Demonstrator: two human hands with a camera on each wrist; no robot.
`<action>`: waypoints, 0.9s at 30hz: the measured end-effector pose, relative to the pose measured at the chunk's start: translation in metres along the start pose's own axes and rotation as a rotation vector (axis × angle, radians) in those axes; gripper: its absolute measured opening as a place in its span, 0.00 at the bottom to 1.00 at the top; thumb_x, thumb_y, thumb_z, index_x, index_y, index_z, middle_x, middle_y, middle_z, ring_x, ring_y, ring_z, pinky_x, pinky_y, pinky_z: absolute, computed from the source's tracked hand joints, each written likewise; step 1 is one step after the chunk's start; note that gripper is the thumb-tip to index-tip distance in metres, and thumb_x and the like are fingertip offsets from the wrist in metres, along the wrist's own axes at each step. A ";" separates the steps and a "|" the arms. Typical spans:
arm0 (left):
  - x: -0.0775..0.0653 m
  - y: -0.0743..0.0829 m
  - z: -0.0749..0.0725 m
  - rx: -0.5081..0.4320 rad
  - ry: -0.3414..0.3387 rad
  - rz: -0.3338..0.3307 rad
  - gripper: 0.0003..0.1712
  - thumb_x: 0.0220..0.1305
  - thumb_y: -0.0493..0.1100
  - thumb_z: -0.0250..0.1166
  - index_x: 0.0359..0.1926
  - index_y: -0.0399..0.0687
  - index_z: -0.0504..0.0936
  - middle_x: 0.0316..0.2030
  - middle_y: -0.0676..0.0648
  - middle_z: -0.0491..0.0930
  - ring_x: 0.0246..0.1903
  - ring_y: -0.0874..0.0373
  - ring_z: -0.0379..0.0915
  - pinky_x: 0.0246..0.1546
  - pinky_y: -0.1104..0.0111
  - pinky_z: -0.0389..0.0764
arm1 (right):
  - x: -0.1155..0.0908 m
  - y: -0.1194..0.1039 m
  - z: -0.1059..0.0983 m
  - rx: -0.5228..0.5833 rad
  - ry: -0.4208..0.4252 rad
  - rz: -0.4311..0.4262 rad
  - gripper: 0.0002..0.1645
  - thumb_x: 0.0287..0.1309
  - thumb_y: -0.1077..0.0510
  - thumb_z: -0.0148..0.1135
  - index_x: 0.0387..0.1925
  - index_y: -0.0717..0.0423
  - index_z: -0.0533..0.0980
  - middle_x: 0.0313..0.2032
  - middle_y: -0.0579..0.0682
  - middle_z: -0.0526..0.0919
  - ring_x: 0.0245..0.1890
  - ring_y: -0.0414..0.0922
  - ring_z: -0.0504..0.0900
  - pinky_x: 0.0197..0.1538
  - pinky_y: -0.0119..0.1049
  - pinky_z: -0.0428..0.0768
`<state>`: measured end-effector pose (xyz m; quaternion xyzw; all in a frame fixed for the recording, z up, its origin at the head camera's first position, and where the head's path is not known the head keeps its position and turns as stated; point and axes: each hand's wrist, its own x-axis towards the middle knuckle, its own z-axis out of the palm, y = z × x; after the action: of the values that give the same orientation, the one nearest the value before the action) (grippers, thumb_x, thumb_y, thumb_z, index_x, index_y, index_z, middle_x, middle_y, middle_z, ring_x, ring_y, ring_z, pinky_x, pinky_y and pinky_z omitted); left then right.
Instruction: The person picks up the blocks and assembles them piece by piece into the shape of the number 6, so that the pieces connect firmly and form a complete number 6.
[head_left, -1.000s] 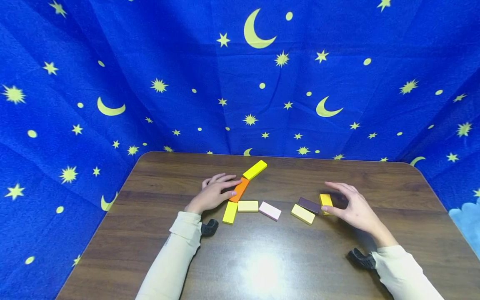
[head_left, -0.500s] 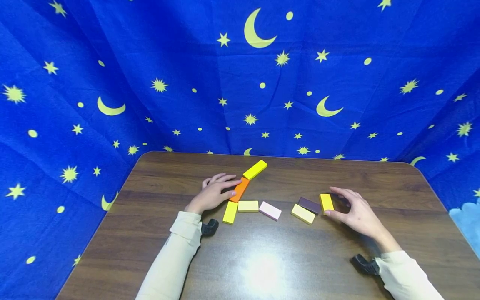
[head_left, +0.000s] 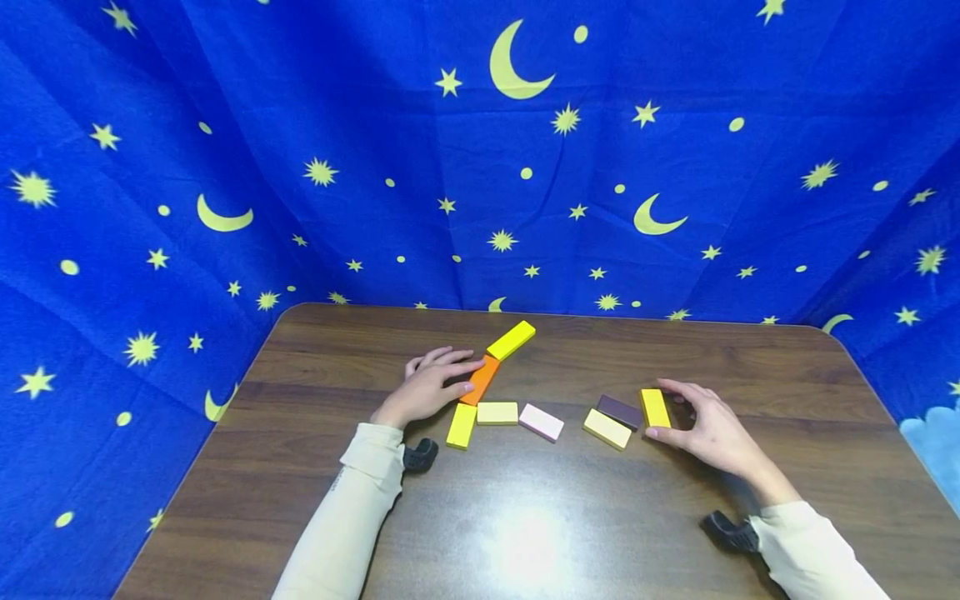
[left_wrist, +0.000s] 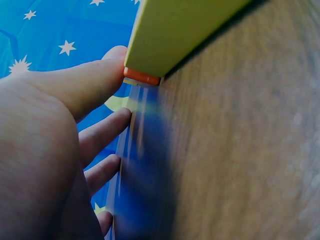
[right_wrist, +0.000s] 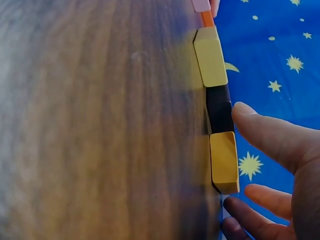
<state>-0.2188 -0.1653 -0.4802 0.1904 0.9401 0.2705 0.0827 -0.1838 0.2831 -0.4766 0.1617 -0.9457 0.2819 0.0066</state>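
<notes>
In the head view, my left hand (head_left: pixel 427 388) lies beside an orange block (head_left: pixel 480 382), thumb and index fingertips on it, fingers fairly straight. A yellow block (head_left: pixel 512 340) adjoins its far end; another yellow block (head_left: pixel 461 426) adjoins the near end and hides most of the orange one in the left wrist view. My right hand (head_left: pixel 716 429) is spread around a golden-yellow block (head_left: pixel 655 408), thumb at its near end and index finger by its far end. In the right wrist view, the thumb is raised beside this golden-yellow block (right_wrist: pixel 224 160) and a dark block (right_wrist: pixel 219 109).
Left of the golden-yellow block lie the dark purple block (head_left: pixel 618 412) and a pale yellow block (head_left: pixel 607 428). A cream block (head_left: pixel 497 413) and a pink block (head_left: pixel 541 422) lie mid-table. A blue star-patterned cloth (head_left: pixel 420 167) hangs behind the wooden table (head_left: pixel 585 508).
My right hand has drawn slightly right and toward me; its thumb, earlier across the golden-yellow block, is now at the near end. My left hand has stayed on the orange block.
</notes>
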 end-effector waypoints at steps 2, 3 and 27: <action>0.000 0.000 0.000 0.002 0.001 0.003 0.27 0.75 0.56 0.57 0.72 0.65 0.71 0.74 0.52 0.63 0.75 0.44 0.46 0.67 0.39 0.43 | 0.001 -0.001 0.000 0.000 -0.005 0.000 0.49 0.47 0.41 0.79 0.65 0.62 0.72 0.58 0.67 0.78 0.57 0.66 0.72 0.54 0.65 0.70; 0.000 0.000 0.000 0.002 0.001 0.003 0.27 0.75 0.56 0.57 0.72 0.65 0.71 0.74 0.52 0.63 0.75 0.44 0.46 0.67 0.39 0.43 | 0.001 -0.001 0.000 0.002 -0.007 -0.001 0.49 0.47 0.41 0.79 0.65 0.62 0.72 0.58 0.67 0.78 0.57 0.66 0.72 0.54 0.65 0.69; -0.001 0.001 -0.001 -0.002 0.003 0.012 0.27 0.75 0.56 0.57 0.72 0.65 0.71 0.74 0.51 0.63 0.75 0.44 0.46 0.66 0.39 0.43 | 0.005 0.003 0.005 -0.024 0.002 -0.014 0.48 0.43 0.45 0.82 0.62 0.64 0.74 0.56 0.67 0.78 0.58 0.66 0.71 0.56 0.65 0.67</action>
<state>-0.2180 -0.1651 -0.4789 0.1957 0.9388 0.2720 0.0800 -0.1888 0.2810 -0.4817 0.1682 -0.9478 0.2708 0.0113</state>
